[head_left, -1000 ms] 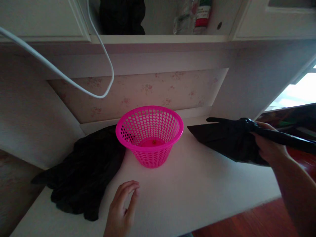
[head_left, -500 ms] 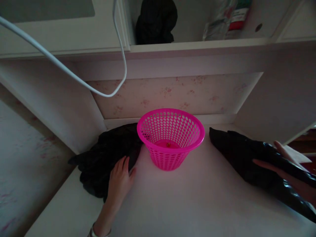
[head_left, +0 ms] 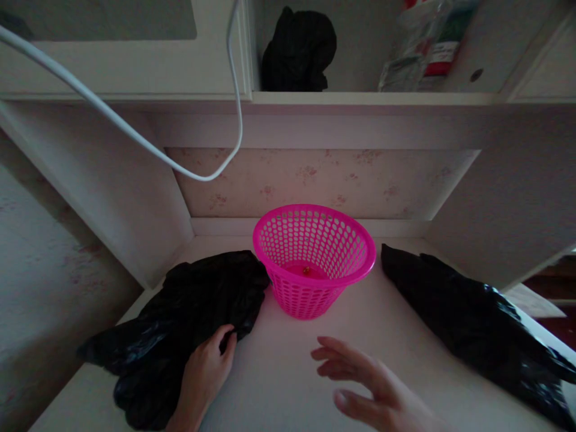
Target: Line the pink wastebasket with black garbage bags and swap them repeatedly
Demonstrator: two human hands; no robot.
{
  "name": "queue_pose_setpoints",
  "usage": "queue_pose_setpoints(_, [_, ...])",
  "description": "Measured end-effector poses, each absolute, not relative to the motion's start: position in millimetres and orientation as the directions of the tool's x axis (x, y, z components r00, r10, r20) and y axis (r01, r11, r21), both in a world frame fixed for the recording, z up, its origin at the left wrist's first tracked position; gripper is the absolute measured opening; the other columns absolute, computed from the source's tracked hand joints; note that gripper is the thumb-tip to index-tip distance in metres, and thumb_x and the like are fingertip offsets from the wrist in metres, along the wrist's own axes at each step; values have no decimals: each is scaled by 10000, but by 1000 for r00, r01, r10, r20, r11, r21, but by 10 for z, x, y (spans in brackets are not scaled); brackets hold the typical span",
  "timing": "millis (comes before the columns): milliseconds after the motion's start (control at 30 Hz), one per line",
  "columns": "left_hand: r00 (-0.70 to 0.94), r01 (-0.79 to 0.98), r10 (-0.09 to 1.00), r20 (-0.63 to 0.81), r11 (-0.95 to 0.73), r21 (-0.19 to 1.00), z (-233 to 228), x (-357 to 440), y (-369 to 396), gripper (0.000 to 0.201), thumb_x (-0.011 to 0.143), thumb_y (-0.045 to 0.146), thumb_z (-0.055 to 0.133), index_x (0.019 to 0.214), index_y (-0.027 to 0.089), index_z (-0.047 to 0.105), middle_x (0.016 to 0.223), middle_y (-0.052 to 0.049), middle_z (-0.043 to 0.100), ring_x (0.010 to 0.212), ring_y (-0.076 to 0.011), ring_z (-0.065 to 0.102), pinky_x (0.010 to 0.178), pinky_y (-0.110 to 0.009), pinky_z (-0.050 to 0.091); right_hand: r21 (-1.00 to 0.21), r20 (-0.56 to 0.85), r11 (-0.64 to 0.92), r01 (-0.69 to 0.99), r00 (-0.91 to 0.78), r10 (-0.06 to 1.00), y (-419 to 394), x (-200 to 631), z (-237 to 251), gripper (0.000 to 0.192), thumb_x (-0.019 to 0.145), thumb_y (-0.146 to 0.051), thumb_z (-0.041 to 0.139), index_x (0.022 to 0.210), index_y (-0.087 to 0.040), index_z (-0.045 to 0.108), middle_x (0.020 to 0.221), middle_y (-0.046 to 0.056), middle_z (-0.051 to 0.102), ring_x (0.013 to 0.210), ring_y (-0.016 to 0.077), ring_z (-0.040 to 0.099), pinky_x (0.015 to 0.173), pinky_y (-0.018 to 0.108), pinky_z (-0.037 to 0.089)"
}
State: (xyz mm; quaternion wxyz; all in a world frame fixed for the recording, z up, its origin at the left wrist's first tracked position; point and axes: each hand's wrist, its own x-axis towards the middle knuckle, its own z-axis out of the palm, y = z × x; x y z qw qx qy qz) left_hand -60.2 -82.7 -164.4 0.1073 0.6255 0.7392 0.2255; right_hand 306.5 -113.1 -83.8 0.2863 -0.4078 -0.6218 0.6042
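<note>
**Left hand grips a black bag beside a pink basket; right hand hovers open**

The white desk top (head_left: 288,360) fills the lower half of the view, walled in by pale panels on the left, back and right. Above it runs a white shelf (head_left: 360,99), and a white cable (head_left: 135,135) loops down in front of the upper cabinet.

On the far side of the right hand, along the right edge of the desk, lies a long crumpled black plastic bag (head_left: 472,312), well apart from both hands and touched by neither.

The crumpled black plastic bag on the left (head_left: 193,306) spreads over the left part of the desk. Its far edge lies against the basket's left side. The left hand (head_left: 202,375) rests on this bag's near right edge, fingers curled over a fold of the plastic and pinching it against the palm.

Beyond both hands, between the two bags, stands the bright pink round plastic basket with perforated walls (head_left: 315,264), upright and open at the top. A small red-and-yellow object (head_left: 306,270) sits on its floor; it is too small to tell what it is.

The right hand (head_left: 373,390) hangs just above the bare desk, near the basket's front and to the right of the left hand's grip. Its fingers are spread and slightly bent, pointing left, and hold nothing.

On the shelf above sit a dark bundled bag (head_left: 299,51) and, to its right, a clear plastic packet with a red-and-green label (head_left: 423,54).
</note>
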Motion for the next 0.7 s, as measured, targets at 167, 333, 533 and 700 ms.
queue_pose_setpoints(167, [-108, 684, 994, 7, 69, 726, -1480, -739, -1073, 512, 948, 632, 508, 1104, 257, 820, 1010, -72, 834, 936, -295, 800, 811, -344, 630, -878, -414, -473, -78, -373, 830, -556, 2153, -1281, 898, 731, -712, 792, 1440, -227, 532, 1580, 190, 465, 1025, 260, 729, 906, 441, 598])
queue_pose_setpoints(333, [-21, 497, 1000, 7, 4, 868, -1268, -931, -1309, 411, 867, 664, 640, 854, 320, 863, 874, -74, 829, 859, -292, 777, 819, -366, 630, -821, -442, -554, -137, -462, 769, -378, 1723, -1352, 928, 802, -663, 753, 1560, -283, 376, 1587, 176, 456, 919, 243, 744, 771, 427, 598])
queue_pose_setpoints(533, [367, 563, 920, -140, -99, 821, -1073, -531, -1427, 234, 877, 552, 702, 907, 380, 857, 884, -63, 828, 873, -299, 785, 846, -414, 636, -861, -349, -476, -176, -477, 807, -391, 1236, -1195, 561, 721, -531, 820, 1141, -177, 709, 1053, 61, 748, 933, 210, 667, 849, 334, 508])
queue_pose_setpoints(700, [509, 581, 838, -196, -167, 796, -992, -11, -1375, 368, 889, 253, 709, 1178, 472, 778, 1101, -9, 819, 1009, -298, 788, 923, -416, 629, -891, -239, -396, -222, -511, 825, -497, 1200, -700, 279, 659, -361, 803, 853, -177, 724, 777, -23, 667, 745, 159, 576, 769, 305, 474])
